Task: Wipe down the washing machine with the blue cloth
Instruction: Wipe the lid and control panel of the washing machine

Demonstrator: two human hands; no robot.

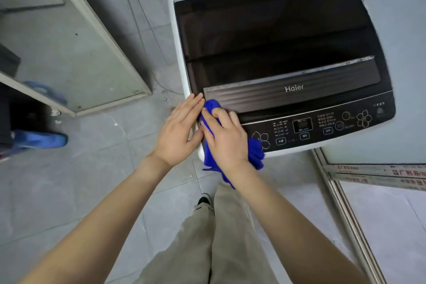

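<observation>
A white top-loading washing machine (285, 37) with a dark glass lid and a black control panel stands ahead of me. My right hand (224, 138) presses the blue cloth (255, 152) onto the front left corner of the machine, at the left end of the panel. Part of the cloth hangs below my wrist. My left hand (178, 130) lies flat with fingers together against the machine's left front edge, touching the cloth's top.
A framed glass panel (76, 53) leans at the left over the grey tile floor. Another person's blue shoe cover (40, 139) shows at the far left. A metal-framed panel (345, 203) stands to the right of the machine. My legs and one shoe are below.
</observation>
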